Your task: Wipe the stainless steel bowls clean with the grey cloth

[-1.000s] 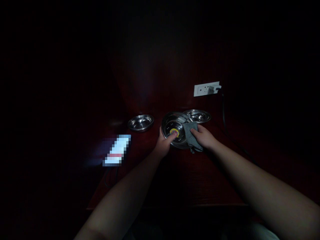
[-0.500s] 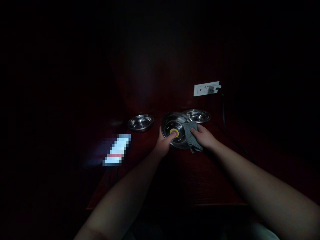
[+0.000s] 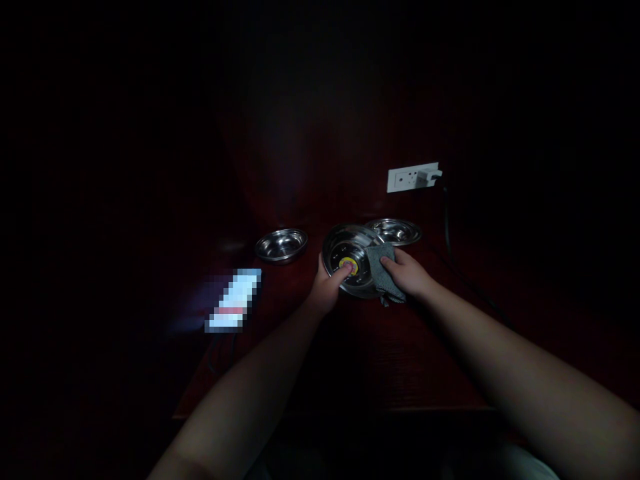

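Observation:
A shiny metal bowl (image 3: 349, 238) with a round yellow sticker (image 3: 349, 265) inside is tilted toward me above the table. My left hand (image 3: 329, 287) grips its left lower edge, the thumb reaching inside onto the sticker. A grey cloth (image 3: 384, 270) is pinched in my right hand (image 3: 406, 270), folded over the bowl's right rim; the fingers behind it are hidden. Behind the bowl, to the right, lies a metal dish (image 3: 400, 231), partly covered by it. Another metal dish (image 3: 281, 246) stands to the left, apart from both hands.
A lit, blurred-out screen (image 3: 233, 301) lies left of my left forearm, with a thin cable near it. On the dark red wall is a white socket plate (image 3: 413, 177) with a plug; its black cable (image 3: 447, 227) runs down to the dark red table (image 3: 390, 367).

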Action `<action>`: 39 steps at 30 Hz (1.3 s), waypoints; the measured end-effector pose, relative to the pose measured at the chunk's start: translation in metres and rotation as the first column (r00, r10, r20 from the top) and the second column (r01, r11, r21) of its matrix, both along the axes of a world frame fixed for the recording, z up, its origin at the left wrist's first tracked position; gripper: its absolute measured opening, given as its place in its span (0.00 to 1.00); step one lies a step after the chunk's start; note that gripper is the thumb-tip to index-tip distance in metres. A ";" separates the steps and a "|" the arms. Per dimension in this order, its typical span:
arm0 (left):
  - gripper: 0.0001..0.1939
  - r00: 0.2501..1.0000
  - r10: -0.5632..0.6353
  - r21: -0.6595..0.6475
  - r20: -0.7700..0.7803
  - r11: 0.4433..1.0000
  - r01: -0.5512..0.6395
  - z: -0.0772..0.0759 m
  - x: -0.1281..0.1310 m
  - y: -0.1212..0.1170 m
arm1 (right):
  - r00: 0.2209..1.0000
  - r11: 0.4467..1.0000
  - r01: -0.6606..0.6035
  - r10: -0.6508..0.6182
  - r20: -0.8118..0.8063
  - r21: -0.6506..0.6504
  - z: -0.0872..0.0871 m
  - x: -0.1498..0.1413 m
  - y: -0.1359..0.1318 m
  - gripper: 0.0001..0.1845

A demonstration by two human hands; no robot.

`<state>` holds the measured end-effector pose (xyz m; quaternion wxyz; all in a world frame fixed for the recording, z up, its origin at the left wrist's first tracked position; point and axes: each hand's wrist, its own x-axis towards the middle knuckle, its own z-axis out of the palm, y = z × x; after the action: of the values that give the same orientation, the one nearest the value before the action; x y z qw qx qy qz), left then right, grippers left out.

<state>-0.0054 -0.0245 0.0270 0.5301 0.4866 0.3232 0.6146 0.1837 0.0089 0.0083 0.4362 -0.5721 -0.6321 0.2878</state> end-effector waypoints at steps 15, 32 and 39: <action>0.31 1.000 0.004 0.005 -0.016 1.000 -0.004 -0.003 -0.002 0.003 | 1.000 1.000 -0.017 0.016 0.009 0.004 -0.001 0.001 0.001 0.18; 0.29 1.000 0.011 -0.003 -0.012 1.000 -0.011 -0.006 -0.003 0.003 | 1.000 1.000 -0.009 0.009 0.001 -0.014 0.003 0.000 -0.002 0.18; 0.30 0.998 0.054 0.062 -0.036 0.997 -0.051 -0.009 -0.003 0.005 | 1.000 1.000 -0.015 0.015 0.009 0.014 0.005 -0.002 -0.004 0.18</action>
<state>-0.0085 -0.0198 0.0176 0.4925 0.5055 0.3267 0.6287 0.1814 0.0052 0.0137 0.4352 -0.5655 -0.6403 0.2843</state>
